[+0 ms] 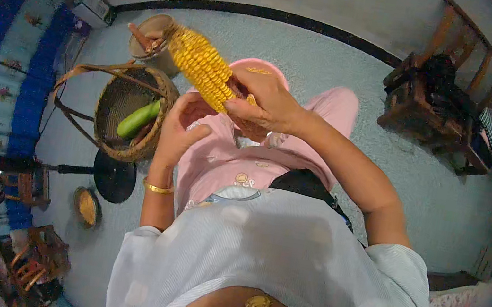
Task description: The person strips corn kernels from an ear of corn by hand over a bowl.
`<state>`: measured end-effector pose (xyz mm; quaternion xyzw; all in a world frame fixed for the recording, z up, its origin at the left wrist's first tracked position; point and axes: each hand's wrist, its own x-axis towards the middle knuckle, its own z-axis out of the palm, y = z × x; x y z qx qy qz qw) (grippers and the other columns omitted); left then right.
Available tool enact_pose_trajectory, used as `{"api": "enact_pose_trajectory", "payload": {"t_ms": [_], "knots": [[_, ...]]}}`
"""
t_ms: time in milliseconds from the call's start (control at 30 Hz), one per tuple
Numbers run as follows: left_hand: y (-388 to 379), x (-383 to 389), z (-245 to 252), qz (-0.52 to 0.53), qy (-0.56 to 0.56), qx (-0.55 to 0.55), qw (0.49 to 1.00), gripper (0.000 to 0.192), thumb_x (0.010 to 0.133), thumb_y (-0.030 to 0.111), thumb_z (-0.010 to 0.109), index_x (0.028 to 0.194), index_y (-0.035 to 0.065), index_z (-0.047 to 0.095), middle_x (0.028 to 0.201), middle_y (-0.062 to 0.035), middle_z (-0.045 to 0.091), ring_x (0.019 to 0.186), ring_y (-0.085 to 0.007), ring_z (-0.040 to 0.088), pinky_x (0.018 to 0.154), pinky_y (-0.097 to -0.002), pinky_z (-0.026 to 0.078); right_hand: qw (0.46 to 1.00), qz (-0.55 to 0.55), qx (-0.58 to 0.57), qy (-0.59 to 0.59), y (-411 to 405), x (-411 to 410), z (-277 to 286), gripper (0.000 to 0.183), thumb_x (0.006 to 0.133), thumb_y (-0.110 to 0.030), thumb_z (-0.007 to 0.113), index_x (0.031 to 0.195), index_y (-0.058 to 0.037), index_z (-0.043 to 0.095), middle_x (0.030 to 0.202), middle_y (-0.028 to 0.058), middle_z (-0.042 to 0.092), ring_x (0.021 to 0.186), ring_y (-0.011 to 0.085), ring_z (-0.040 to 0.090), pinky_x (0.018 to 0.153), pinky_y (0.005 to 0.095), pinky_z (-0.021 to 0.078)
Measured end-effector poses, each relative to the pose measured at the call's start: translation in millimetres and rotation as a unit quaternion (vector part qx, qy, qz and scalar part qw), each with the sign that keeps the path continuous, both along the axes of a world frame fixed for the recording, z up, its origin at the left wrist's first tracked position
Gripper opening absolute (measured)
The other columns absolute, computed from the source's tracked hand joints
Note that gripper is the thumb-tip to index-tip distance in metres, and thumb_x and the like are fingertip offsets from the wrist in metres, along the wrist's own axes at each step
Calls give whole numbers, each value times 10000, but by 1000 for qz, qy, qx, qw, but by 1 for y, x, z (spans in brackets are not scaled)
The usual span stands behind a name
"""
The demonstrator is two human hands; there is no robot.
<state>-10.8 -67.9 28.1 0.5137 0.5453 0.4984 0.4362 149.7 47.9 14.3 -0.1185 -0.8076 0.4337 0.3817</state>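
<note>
My right hand [266, 103] grips the lower end of a dried yellow corn cob [201, 68], where a stretch near the fingers is bare of kernels. The cob points up and to the left. My left hand [185, 121] is just below the cob, fingers curved and apart, holding nothing that shows. Beneath the right hand, a pink basin [279, 72] with some yellow kernels shows in part between my legs; the rest is hidden. Something brown lies under the right hand, too covered to tell.
Left of my legs stand a woven basket [170, 97] with a long green vegetable [138, 120] and a bucket [162, 60] holding cobs. Nearby are a black round base [114, 178] and a bowl of yellow contents [86, 207]. Wooden chairs [411, 98] stand by the wall at right.
</note>
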Motion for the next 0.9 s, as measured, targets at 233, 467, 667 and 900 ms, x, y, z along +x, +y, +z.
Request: {"api": "enact_pose_trajectory", "payload": {"t_ms": [233, 467, 667, 900], "knots": [[11, 13, -4, 10, -168, 56, 984, 593, 611, 177, 687, 1093, 15, 384, 1003, -80, 498, 931, -206, 500, 815, -305, 410, 977, 43, 171, -116, 8, 21, 17, 390, 719, -394, 520, 815, -20, 468, 693, 178, 520, 622, 326, 513, 527, 384, 375], [20, 46, -10, 58, -342, 85, 934, 476, 688, 70, 622, 1097, 31, 383, 1042, -94, 477, 956, -214, 493, 796, -321, 455, 985, 12, 107, -139, 8, 46, 42, 365, 725, -366, 531, 861, -30, 495, 712, 150, 536, 669, 309, 524, 564, 373, 398], [18, 68, 5, 78, -414, 76, 904, 412, 716, 119, 610, 1061, 36, 401, 1021, -106, 486, 909, -196, 525, 729, -286, 497, 975, -36, 147, -163, 0, 59, 54, 365, 722, -306, 559, 936, -17, 497, 761, 119, 539, 684, 219, 527, 611, 289, 409], [9, 75, 10, 84, -387, 107, 912, 432, 695, 127, 634, 1046, 25, 405, 975, -102, 501, 881, -202, 535, 752, -309, 475, 988, 54, -97, -110, -6, 60, 61, 359, 791, -347, 483, 884, -1, 510, 730, 75, 523, 623, 135, 498, 573, 262, 407]]}}
